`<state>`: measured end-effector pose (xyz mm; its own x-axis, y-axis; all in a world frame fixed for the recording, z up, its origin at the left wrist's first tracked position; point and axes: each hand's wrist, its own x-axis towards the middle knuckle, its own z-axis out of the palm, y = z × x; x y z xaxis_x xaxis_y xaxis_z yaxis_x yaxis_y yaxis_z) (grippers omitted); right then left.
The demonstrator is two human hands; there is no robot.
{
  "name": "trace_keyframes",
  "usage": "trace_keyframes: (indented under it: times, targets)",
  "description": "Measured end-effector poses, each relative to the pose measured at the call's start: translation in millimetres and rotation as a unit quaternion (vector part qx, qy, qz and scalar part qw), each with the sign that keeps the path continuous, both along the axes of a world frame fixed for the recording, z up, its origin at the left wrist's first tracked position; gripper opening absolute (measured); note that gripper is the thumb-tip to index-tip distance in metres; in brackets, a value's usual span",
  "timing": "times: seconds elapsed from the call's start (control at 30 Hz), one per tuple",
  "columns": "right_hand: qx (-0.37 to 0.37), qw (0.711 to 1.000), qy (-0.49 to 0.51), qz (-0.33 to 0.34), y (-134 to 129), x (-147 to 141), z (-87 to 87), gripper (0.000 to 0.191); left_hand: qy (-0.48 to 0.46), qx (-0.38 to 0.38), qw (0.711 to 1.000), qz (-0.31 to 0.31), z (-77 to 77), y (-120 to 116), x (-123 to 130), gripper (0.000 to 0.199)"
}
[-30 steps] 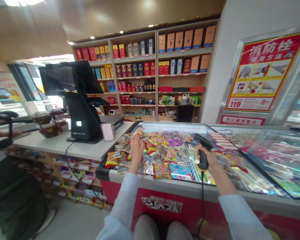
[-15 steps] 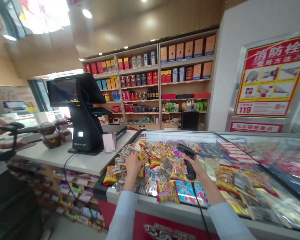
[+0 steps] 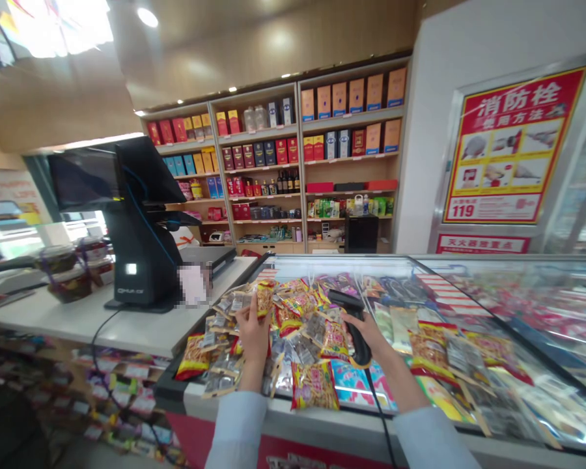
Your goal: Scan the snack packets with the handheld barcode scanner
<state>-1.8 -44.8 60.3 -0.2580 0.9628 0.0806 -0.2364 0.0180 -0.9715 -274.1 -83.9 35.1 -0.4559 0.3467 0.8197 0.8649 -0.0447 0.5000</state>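
Note:
My left hand (image 3: 252, 331) is closed on a small yellow and red snack packet (image 3: 264, 298), raised a little at the left side of the heap. In my right hand (image 3: 366, 332) is a black handheld barcode scanner (image 3: 355, 326), its head pointing left over the packets and its cable (image 3: 379, 417) hanging down the front. Beneath both hands, snack packets cover the glass top of a chest freezer (image 3: 400, 260). Nearest me lies a yellow packet (image 3: 315, 385) beside a blue and pink packet (image 3: 359, 381). Clear packets with dark contents (image 3: 224, 372) lie left of my left wrist.
Left stands a white counter (image 3: 185, 326) with a black checkout terminal (image 3: 144, 247) and lidded tubs (image 3: 68, 283). More packets (image 3: 432, 348) lie on the freezer's right side. Behind are shelves of boxes (image 3: 261, 153); a red fire hydrant poster (image 3: 512, 146) hangs on the right wall.
My left hand has lifted the yellow and red packet from the heap. The scanner remains in my right hand. The view has turned slightly right, and the person at far left is mostly out of view.

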Motion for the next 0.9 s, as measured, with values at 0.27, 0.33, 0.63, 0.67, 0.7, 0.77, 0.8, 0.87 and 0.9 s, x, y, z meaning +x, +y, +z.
trace_keyframes:
  times: [0.27,0.33,0.63,0.67,0.7,0.77,0.8,0.87,0.9]
  targets:
    - [0.011,0.999,-0.012,0.051,-3.8,2.6,2.1,0.031,-0.004,0.008,1.0,0.023,0.9,0.6,-0.2,0.051]
    - [0.012,0.998,-0.024,0.059,-5.2,2.8,1.9,0.031,-0.014,0.013,1.0,0.022,1.5,0.3,0.0,0.051]
    - [0.009,0.997,-0.035,0.075,-9.5,3.2,6.9,0.033,-0.037,0.043,0.998,0.017,-1.8,3.3,-3.7,0.052]
    - [0.007,0.996,-0.035,0.077,-9.3,3.5,6.7,0.033,-0.034,0.045,0.998,0.018,-2.1,3.3,-3.9,0.052]
    - [0.007,0.996,-0.035,0.077,-8.7,3.7,6.2,0.033,-0.032,0.046,0.998,0.019,-2.1,3.2,-3.8,0.052]
    - [0.007,0.996,-0.037,0.077,-7.2,4.2,4.8,0.032,-0.032,0.046,0.998,0.018,-1.8,2.8,-3.4,0.053]
    - [0.006,0.996,-0.039,0.077,-6.4,4.4,4.2,0.032,-0.034,0.047,0.998,0.017,-1.5,2.5,-3.1,0.053]
    - [0.005,0.996,-0.042,0.08,-5.4,4.6,3.7,0.033,-0.038,0.047,0.998,0.015,-0.9,2.0,-2.4,0.053]
    - [0.006,0.996,-0.042,0.08,-5.3,4.7,3.9,0.033,-0.038,0.047,0.998,0.015,-0.8,1.8,-2.1,0.053]
